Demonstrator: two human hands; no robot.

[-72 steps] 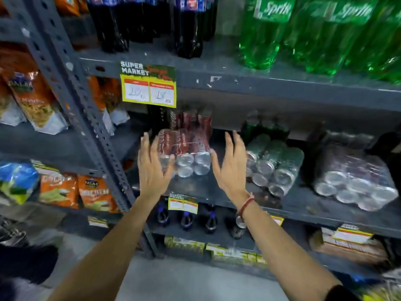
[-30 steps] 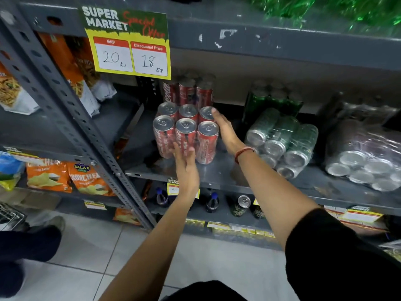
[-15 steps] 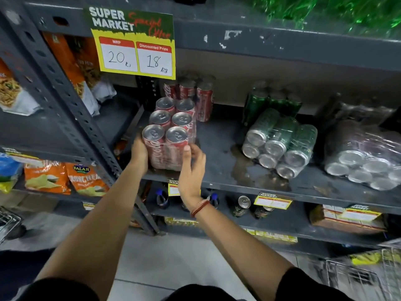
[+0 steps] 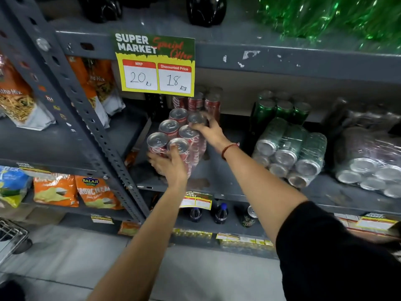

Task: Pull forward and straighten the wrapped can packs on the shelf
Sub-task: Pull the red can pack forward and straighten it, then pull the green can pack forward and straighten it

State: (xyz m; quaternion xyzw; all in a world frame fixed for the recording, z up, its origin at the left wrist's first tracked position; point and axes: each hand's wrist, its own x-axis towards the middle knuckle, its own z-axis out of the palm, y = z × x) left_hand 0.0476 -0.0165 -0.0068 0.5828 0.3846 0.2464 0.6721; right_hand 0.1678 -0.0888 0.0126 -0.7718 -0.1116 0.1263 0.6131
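A wrapped pack of red cola cans stands upright near the left front of the grey metal shelf, set at an angle. My left hand presses against the pack's front lower side, fingers on the front cans. My right hand grips the pack's back right corner over a can top. A wrapped pack of green cans lies on its side to the right. Further right, a wrapped pack of dark cans also lies on its side.
More red cans and green cans stand at the shelf's back. A price sign hangs from the shelf above. A slotted upright post borders the left. Snack bags fill the neighbouring rack. Small bottles stand below.
My right hand has moved from the pack's front right to its back right corner. My left hand has shifted from the left side to the front. The red pack sits slightly further back.
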